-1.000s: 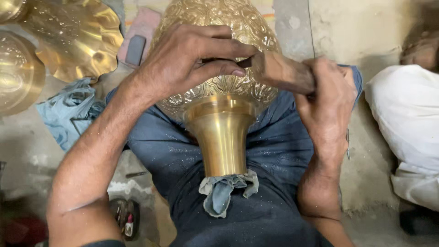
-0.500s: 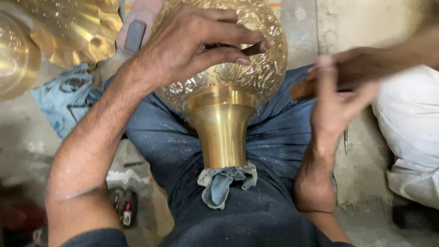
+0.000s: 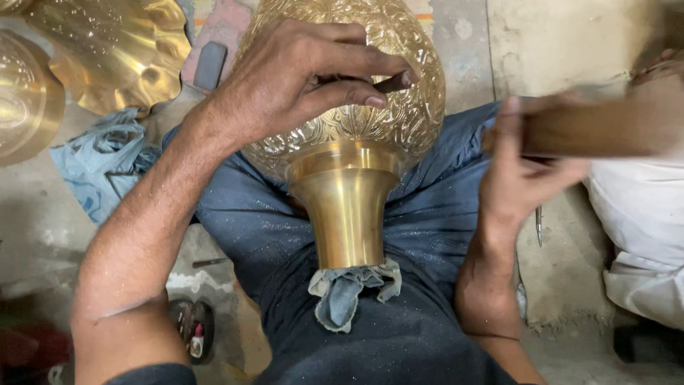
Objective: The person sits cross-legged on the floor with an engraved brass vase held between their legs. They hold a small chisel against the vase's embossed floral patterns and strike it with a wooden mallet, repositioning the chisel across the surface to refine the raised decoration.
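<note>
Between the person's knees a brass vase [image 3: 349,142] lies with its plain neck toward the body and its embossed belly away, a scrap of grey cloth [image 3: 353,289] bunched at its mouth. Over the belly sits the left hand [image 3: 299,78], fingers curled and pinching a thin dark punch [image 3: 395,82] whose tip meets the patterned metal just past the fingertips; that grip and spot look the same as in the two earlier views, so the work point has not shifted. What has changed is the other side: the right hand [image 3: 520,178], closed round the handle of a wooden mallet [image 3: 591,128], was close against the punch a second ago and has since swung out to the right, well apart from the vase, the wood smeared with motion. I read this as the raised part of a strike cycle, with the punch held ready for another blow on the same patch of pattern. Left of the holding hand lie a scalloped brass dish [image 3: 114,50], part of a round brass piece [image 3: 21,107] and a crumpled blue bag [image 3: 103,160]. Beyond the mallet hand is white cloth [image 3: 641,235], perhaps someone's clothing, and a thin metal tool [image 3: 539,222] rests on the floor below that wrist.
</note>
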A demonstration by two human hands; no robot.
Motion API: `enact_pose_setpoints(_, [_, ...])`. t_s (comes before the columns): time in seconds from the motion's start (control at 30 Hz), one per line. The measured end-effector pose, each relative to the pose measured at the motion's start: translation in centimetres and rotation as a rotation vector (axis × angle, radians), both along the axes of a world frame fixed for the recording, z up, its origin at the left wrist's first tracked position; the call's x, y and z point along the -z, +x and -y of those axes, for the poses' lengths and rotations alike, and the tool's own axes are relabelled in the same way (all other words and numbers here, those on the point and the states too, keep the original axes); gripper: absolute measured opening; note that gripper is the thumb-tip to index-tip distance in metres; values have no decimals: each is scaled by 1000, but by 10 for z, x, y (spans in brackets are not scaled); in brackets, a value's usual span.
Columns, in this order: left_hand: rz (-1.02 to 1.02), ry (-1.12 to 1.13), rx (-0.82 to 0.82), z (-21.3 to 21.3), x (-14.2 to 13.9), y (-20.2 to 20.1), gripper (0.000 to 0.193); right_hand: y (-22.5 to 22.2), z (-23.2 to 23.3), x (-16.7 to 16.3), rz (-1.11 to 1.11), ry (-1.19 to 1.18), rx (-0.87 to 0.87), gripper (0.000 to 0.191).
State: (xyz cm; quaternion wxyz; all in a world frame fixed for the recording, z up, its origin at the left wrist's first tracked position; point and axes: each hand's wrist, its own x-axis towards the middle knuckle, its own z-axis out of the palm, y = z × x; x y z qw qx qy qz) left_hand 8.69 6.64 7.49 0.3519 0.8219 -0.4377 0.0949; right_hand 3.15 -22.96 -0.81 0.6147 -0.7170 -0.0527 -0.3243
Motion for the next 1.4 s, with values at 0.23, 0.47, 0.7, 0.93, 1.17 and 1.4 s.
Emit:
enact_pose_setpoints(0.23, [-64,6,-11,0,-5,-3,33,2,0,-10,-54,-621,66,25])
enact_pose_setpoints(0.47, [-39,23,-23,0,-2,-2,32,2,1,-17,-56,-679,38,26])
enact_pose_setpoints(0.7, [-343,-373,-152,-8,9,-1,25,6,4,-3,-332,-805,-38,37])
enact_pose_setpoints(0.93, [-269,-234,-87,-7,7,-5,26,8,-3,-10,-384,-896,-69,43])
enact_pose_setpoints(1.17, [-365,-118,-90,-4,-1,1,38,12,-10,-42,-124,-790,-101,36])
enact_pose_setpoints(1.4, [-181,-93,-22,-5,2,-2,35,18,-4,-46,-41,-773,-51,34])
